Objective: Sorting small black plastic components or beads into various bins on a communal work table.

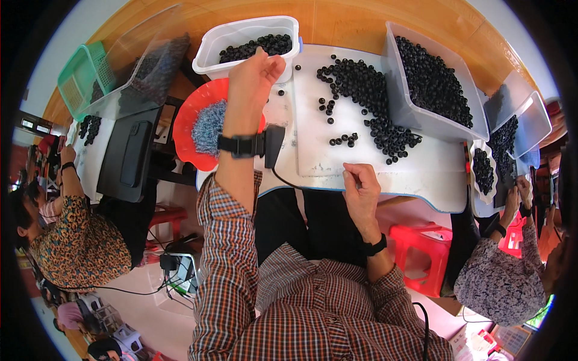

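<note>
Right grip (361,180) pinched shut at table (421,180) edge, contents too small to tell | left grip (256,75) half-open, reaching into white tub of black beads (250,42) | loose bead pile (367,90) mid-table, grey bin (433,78) full | red dish of metal pins (201,126) beside my left wrist | plenty unsorted

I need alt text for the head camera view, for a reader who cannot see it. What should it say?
A person in a checked shirt sits at a white table, the left hand reaching to a clear plastic tub of small black beads, the right hand pinched near the table's front edge. Loose black beads lie on the table, beside a red round plastic dish of thin grey pins.
</note>
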The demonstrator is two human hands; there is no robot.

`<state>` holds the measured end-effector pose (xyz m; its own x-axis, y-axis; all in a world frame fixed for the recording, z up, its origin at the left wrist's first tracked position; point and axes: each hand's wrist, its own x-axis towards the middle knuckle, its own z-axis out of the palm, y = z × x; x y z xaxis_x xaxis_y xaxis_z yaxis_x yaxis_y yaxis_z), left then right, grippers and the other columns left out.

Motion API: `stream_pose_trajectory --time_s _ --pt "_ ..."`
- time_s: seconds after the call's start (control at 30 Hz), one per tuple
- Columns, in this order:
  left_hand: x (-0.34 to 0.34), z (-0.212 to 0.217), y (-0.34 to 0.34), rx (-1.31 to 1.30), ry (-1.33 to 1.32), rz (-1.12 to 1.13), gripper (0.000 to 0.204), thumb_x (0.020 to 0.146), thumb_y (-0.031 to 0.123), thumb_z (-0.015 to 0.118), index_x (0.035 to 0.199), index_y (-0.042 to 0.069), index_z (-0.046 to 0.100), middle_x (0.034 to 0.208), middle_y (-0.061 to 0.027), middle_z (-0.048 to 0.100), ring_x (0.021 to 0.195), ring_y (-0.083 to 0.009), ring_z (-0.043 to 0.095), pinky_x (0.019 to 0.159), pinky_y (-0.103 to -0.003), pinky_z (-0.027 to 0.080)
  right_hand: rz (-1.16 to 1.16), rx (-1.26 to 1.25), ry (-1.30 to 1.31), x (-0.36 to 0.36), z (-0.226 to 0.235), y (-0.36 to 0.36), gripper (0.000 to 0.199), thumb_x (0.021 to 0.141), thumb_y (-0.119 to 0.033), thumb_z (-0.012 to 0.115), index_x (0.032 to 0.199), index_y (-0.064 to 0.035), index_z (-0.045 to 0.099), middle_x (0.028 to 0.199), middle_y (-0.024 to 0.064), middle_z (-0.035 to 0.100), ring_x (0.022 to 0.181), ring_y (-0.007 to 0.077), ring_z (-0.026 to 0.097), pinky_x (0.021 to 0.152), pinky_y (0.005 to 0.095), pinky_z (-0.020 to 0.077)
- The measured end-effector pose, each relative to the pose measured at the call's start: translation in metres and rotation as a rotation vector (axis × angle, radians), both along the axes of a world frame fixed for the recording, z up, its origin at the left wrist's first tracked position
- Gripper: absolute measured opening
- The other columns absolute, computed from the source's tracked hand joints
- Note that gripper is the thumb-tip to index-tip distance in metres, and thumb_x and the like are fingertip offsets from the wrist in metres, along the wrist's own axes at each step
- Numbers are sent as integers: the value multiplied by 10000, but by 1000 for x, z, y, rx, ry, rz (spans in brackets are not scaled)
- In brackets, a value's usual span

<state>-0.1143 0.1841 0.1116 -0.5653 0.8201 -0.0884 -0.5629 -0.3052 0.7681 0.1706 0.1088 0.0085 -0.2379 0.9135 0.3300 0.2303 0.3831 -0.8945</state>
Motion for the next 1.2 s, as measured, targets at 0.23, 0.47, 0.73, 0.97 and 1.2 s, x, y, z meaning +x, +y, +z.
stream_pose_trajectory --time_s 0.23,0.47,0.73,0.97,1.2 --pt "54 -35 -71 -407 556 -43 196 931 130 603 957 -43 691 800 -49 643 728 -96 593 655 -222 487 0 58 -63 -2 -2 0 165 845 77 613 989 3 650 908 104 594 704 171 590 622 269 479" --pt "72 -81 -74 -585 1589 121 147 842 100 609 903 14 711 827 -221 639 773 -398 622 691 -469 494 -10 56 -73 -4 -3 -1 173 832 76 617 982 -2 653 902 104 595 708 182 594 620 278 479" --pt "78 -92 -73 -643 1687 95 149 825 80 602 907 10 705 852 -212 616 805 -383 622 703 -461 495 -26 70 -70 -4 -5 -1 169 826 79 615 959 -16 655 895 98 597 710 189 599 606 279 475" --pt "79 -92 -71 -648 1669 82 142 783 55 605 898 8 674 843 -198 617 843 -369 618 740 -452 489 -27 100 -63 -3 -6 0 170 822 74 618 955 -25 658 891 91 599 703 194 598 602 287 477" --pt "71 -95 -75 -546 1503 135 115 779 32 639 886 -8 641 822 -153 627 741 -270 611 645 -375 474 -25 103 -96 -3 -4 -2 171 819 72 624 957 -22 656 889 90 598 701 196 597 608 286 482"
